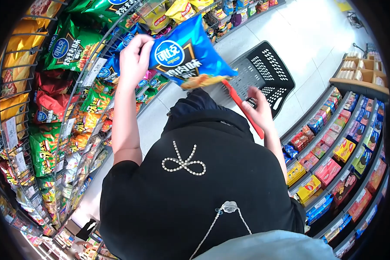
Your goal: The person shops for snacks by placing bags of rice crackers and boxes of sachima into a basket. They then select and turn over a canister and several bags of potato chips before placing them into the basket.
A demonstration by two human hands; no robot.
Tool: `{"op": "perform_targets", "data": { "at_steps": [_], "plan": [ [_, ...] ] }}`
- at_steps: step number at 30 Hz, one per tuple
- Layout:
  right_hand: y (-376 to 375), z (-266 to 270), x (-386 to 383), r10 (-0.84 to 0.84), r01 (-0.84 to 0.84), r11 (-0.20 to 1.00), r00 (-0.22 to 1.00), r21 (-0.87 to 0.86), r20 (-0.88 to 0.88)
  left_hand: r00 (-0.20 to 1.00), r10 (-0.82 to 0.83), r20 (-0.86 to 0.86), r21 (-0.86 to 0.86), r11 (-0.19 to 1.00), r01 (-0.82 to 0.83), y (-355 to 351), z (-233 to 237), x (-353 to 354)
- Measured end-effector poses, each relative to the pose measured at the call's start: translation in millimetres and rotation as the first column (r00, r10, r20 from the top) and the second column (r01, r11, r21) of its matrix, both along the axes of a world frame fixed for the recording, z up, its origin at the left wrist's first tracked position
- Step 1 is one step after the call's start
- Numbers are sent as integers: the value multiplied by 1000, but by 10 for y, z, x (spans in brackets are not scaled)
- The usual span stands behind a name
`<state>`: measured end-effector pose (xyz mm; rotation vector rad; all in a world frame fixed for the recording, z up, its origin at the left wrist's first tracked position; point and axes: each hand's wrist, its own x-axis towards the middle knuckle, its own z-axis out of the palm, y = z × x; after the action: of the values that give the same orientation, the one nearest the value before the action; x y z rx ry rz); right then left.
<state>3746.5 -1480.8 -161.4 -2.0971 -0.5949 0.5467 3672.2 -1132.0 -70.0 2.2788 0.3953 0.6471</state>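
My left hand (135, 56) pinches the upper left corner of a shiny blue bag of chips (190, 54), with a round logo and large Chinese lettering on its front. The bag hangs tilted in front of me and overlaps the left part of a black plastic shopping basket (273, 65). On the right, my right hand (260, 108) is open with its fingers apart. Its thumb lies over the basket's red handle (242, 106), which slants down toward my wrist. The inside of the basket shows only in part.
Wire racks of chip bags curve along my left, with green bags (67, 47), red bags (52, 102), yellow bags (182, 11) and price tags (93, 71). Shelves of boxed snacks (327, 171) stand on my right. Pale floor tiles (290, 26) run between them.
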Motion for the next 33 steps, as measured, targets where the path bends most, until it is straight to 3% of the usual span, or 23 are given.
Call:
{"op": "perform_targets", "data": {
  "at_steps": [2, 4, 6, 8, 10, 12, 17, 20, 22, 24, 25, 28, 31, 33],
  "plan": [
    [103, 310, 101, 10, 34, 969, 985, 246, -174, 986, -167, 3, -195, 967, 165, -52, 21, 166],
    [168, 501, 203, 178, 67, 833, 907, 549, -381, 960, -280, -5, -302, 916, 266, -217, 96, 338],
    [155, 628, 276, 345, 132, 758, 749, 638, -566, 910, -416, 6, -380, 841, 386, -298, -13, 540],
    [143, 659, 279, 358, 106, 802, 703, 588, -615, 883, -468, -34, -437, 802, 408, -421, -37, 681],
    [200, 583, 188, 285, 65, 831, 804, 553, -522, 820, -555, -142, -436, 778, 452, -484, -56, 787],
    [191, 540, 120, 274, 109, 857, 732, 504, -624, 790, -597, -138, -430, 755, 496, -564, -113, 853],
    [158, 526, -32, 120, 240, 884, 714, 402, -690, 843, -505, -184, -209, 858, 469, -685, -111, 858],
    [129, 516, -24, 141, 220, 872, 742, 438, -655, 895, -438, -86, -211, 886, 413, -726, -97, 837],
    [112, 503, -32, 116, 265, 854, 742, 447, -661, 913, -387, 126, -368, 837, 406, -749, -208, 837],
    [107, 528, -22, 89, 314, 835, 734, 452, -674, 934, -215, 285, -595, 724, 348, -812, -288, 818],
    [96, 533, -24, 51, 371, 819, 711, 437, -701, 934, -198, 297, -578, 742, 341, -830, -256, 753],
    [82, 538, 9, -27, 534, 761, 594, 369, -804, 969, -244, 47, -939, 319, 126, -962, -437, 508],
    [95, 549, 28, -35, 564, 741, 575, 365, -817, 887, -449, 104, -995, -45, 94, -1192, -454, 250],
    [94, 530, 29, -37, 561, 743, 579, 365, -814, 811, -557, 179, -972, 28, 234, -1217, -521, 202]
  ]
}}
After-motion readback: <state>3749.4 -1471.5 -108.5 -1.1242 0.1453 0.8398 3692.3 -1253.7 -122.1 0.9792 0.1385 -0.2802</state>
